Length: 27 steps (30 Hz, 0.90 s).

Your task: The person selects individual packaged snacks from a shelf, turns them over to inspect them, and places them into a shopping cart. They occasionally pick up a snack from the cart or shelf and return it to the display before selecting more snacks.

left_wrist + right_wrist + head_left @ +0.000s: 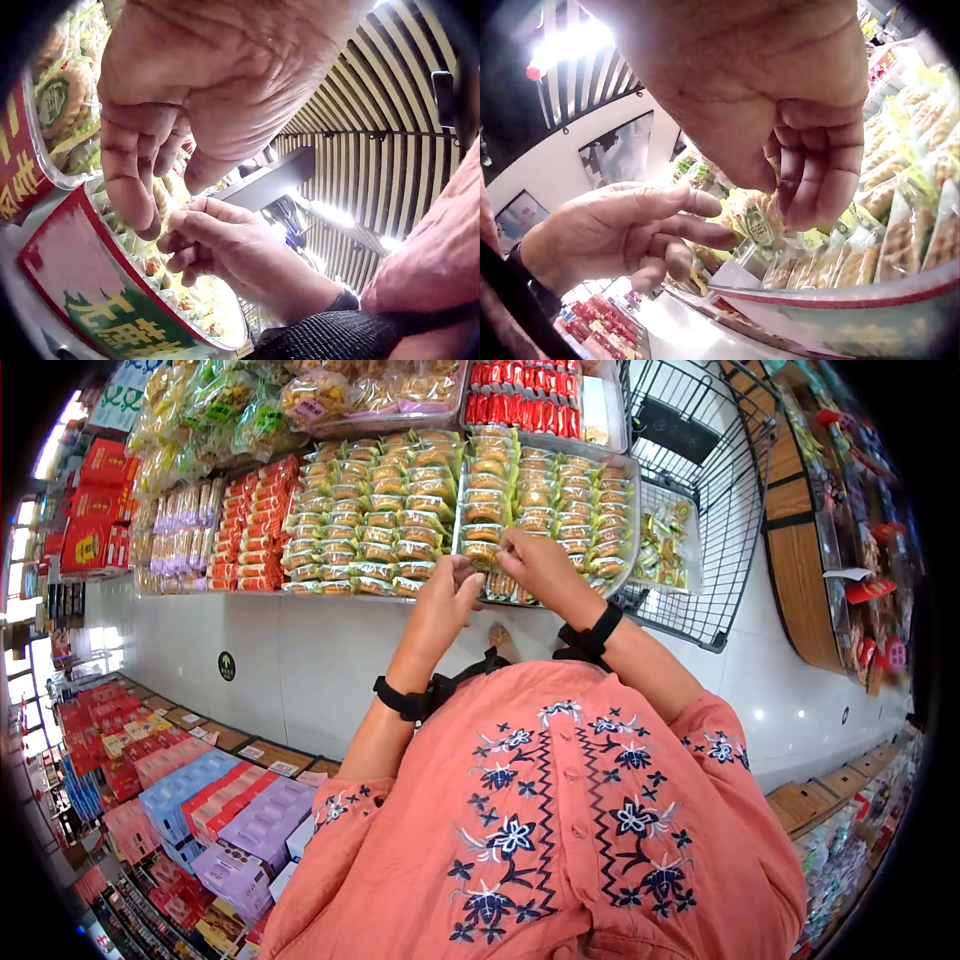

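A wrapped biscuit packet point(759, 229) is held a little above the centre of the head frame, by the lower left corner of a clear-rimmed bin point(847, 326); its stamped face is turned outward in the right wrist view, and by its place it is perhaps being kept close to both hands so that it can be looked over or handled; it is pinched by the right grip point(540, 568), thumb and bent fingers nearly together; the left grip point(442, 600), at centre, is spread loosely, its fingertips just beside the packet; whether they touch it cannot be told.

Around it, more packets point(575, 510) are stood in tight rows, presumably so that many can be fitted in and single ones lifted; red-wrapped sticks point(245, 530) are stacked likewise at upper left; the cart point(678, 428) is parked at upper right, close to the bins, probably for easy reach; at lower left, boxes point(265, 820) are ranged in coloured blocks, seemingly for display.
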Tool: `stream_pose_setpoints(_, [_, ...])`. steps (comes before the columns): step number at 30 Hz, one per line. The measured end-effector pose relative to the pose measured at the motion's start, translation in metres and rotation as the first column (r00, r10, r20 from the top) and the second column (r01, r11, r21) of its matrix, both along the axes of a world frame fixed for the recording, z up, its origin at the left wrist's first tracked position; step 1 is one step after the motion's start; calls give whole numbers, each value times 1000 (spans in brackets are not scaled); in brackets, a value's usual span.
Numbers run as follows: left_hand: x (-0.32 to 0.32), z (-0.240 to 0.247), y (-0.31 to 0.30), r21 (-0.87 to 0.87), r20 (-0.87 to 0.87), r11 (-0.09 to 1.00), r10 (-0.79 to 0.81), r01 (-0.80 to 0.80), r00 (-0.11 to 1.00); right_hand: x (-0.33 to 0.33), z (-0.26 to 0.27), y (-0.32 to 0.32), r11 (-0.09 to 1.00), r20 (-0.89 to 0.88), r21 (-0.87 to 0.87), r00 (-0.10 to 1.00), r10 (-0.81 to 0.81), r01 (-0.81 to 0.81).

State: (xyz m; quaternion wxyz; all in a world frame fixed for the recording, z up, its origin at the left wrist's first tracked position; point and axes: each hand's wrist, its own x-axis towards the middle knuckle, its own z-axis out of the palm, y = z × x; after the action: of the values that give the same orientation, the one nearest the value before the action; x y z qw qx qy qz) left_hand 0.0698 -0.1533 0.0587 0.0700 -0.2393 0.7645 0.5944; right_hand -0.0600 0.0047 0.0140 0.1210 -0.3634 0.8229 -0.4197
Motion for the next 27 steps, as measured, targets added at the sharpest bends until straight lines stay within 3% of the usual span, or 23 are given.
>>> stream_pose_setpoints(6, [-8,-8,1,35,-58,999,-8,11,998,-2,-14,-4,995,78,-76,996,-53,59])
stream_pose_setpoints(9, [-11,-20,-2,-59,-62,996,-65,61,996,1,-18,-7,991,87,-89,992,-92,99])
stream_pose_setpoints(12, [-9,-31,-3,-267,-184,959,-146,93,972,3,-16,-7,988,98,-113,990,-97,108])
stream_pose_setpoints(15, [-11,-37,-5,-292,-154,951,-151,101,976,4,-13,-7,981,88,-164,992,-92,105])
stream_pose_setpoints(20, [-13,-51,-6,-261,-117,956,-171,136,978,-1,-20,-5,989,105,-103,990,-95,106])
stream_pose_setpoints(27, [-23,-28,2,-137,10,988,-78,78,997,-4,-15,-7,992,77,-72,992,-102,107])
